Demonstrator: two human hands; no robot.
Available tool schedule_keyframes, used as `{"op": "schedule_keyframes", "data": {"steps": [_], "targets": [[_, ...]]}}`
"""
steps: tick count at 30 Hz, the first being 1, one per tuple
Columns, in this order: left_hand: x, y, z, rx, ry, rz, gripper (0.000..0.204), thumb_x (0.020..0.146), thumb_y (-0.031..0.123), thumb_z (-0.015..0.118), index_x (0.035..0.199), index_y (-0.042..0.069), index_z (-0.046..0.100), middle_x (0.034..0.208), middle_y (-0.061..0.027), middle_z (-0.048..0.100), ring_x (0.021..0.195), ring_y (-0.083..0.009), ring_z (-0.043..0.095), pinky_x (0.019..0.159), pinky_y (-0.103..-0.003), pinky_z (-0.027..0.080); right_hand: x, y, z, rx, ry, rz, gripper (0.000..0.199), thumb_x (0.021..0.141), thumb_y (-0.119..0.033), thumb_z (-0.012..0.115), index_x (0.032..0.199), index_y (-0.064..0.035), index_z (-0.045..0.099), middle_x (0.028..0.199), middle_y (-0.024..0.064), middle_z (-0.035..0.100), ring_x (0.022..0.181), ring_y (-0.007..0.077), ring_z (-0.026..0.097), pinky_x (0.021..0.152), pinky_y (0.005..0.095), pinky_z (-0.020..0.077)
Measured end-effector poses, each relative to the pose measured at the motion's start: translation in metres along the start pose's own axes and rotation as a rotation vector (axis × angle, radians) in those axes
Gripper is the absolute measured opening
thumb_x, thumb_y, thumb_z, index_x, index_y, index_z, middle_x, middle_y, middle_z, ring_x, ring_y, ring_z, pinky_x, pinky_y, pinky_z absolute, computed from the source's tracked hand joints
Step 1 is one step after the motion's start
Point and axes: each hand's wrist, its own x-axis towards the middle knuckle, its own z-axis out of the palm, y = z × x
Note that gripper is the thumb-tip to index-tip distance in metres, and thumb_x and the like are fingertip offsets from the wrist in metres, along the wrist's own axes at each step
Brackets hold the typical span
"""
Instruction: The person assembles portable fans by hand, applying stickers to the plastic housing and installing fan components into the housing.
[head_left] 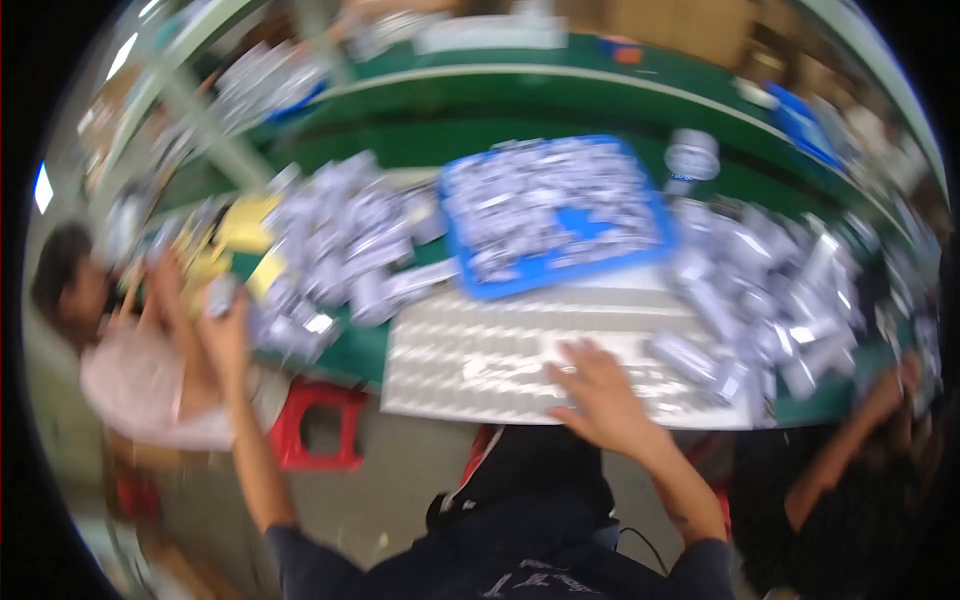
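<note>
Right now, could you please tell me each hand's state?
Left hand: holding a blurred greyish item.
Right hand: open, over the pale tray.

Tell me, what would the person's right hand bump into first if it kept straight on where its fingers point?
Heading forward and leftward over the white ridged panel, the right hand would probably meet the blue tray at its near edge, though its height is unclear.

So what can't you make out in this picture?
Head view:
Small white pieces in the blue plastic tray: too blurred and small to count.
Pale grey object in the left hand: blurred, partly hidden by that hand.
Ridged white tray: the part beneath the right hand is hidden by it.
Black-clothed co-worker, right: cut off by the lower edge.
</note>
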Motion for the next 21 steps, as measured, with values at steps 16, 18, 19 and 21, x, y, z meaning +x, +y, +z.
{"op": "schedule_keyframes", "data": {"steps": [16,18,19,21], "targets": [[0.072,-0.157,-0.004,0.241,-0.456,-0.195,0.074,0.094,0.048,0.056,0.144,-0.001,0.032,0.138,-0.0192,0.044,0.122,-0.0267,0.047,0.099,-0.034,0.038,-0.012,0.006,-0.002,0.254,0.217,-0.081,0.043,0.084,-0.025,0.067,0.122,-0.0065,0.057,0.131,0.0179,0.048,0.132,0.0391,0.036,0.106,0.0501,0.0329],[0.052,-0.132,0.007,0.168,-0.345,-0.126,0.067,0.096,0.043,0.055,0.14,-0.004,0.038,0.134,-0.0176,0.048,0.119,-0.0252,0.049,0.1,-0.034,0.038,-0.028,0.014,-0.028,0.192,0.369,-0.031,0.04,0.083,-0.022,0.069,0.118,-0.0052,0.059,0.126,0.0175,0.051,0.128,0.0395,0.04,0.103,0.0483,0.036],[0.041,-0.108,0.014,0.158,-0.275,-0.065,0.058,0.096,0.038,0.056,0.136,-0.002,0.044,0.132,-0.017,0.051,0.119,-0.0241,0.05,0.1,-0.034,0.038,-0.037,0.02,-0.039,0.112,0.43,0.021,0.039,0.082,-0.021,0.069,0.117,-0.0047,0.06,0.125,0.0174,0.052,0.128,0.0397,0.041,0.103,0.0474,0.0367],[0.009,-0.061,0.02,0.052,-0.172,0.012,0.038,0.097,0.026,0.056,0.125,-0.001,0.055,0.123,-0.0131,0.058,0.115,-0.0217,0.052,0.099,-0.033,0.039,-0.048,0.027,-0.067,-0.079,0.461,0.175,0.048,0.08,-0.018,0.071,0.125,-0.0078,0.055,0.122,0.0173,0.054,0.124,0.0368,0.046,0.101,0.0458,0.0401]]}}
